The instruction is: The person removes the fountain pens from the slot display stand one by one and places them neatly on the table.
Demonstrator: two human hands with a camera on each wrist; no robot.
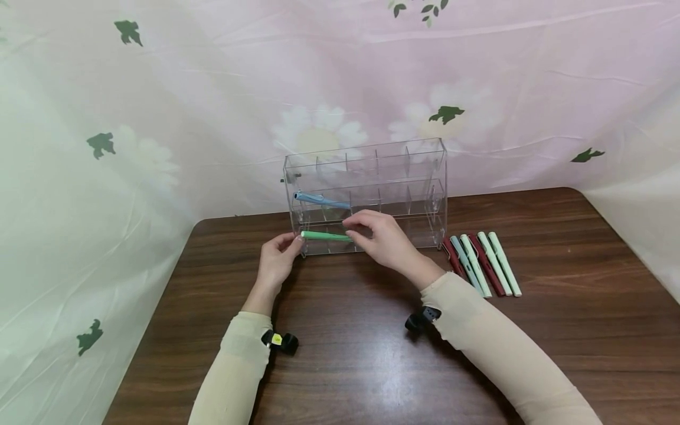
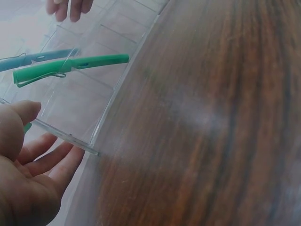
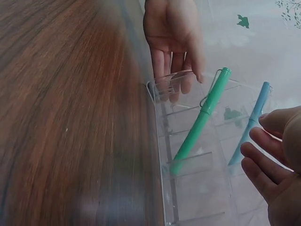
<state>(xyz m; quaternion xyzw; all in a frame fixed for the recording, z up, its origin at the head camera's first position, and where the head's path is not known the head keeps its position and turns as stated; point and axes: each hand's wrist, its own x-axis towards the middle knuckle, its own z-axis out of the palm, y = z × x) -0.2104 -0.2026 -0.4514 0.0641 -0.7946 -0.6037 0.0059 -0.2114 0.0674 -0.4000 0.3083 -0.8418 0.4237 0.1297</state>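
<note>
A clear acrylic pen rack (image 1: 366, 189) with tiered compartments stands on the table. A green pen (image 1: 325, 236) lies slanted in its lowest tier, cap end toward the left; a blue pen (image 1: 321, 200) leans in the tier behind. My left hand (image 1: 277, 257) rests against the rack's left end, fingers fairly straight along the clear side panel and thumb near its edge. Close over the front of the rack is my right hand (image 1: 382, 239), fingers loosely bent. The right wrist view shows those fingers (image 3: 263, 160) overlapping the blue pen (image 3: 254, 115), with nothing pinched between them.
Right of the rack, several capped pens lie side by side on the wooden table (image 1: 340, 366): dark red (image 1: 487, 265), blue-grey (image 1: 466, 265) and pale green (image 1: 504, 264). A floral cloth (image 1: 239, 106) hangs behind the rack and around the table's sides.
</note>
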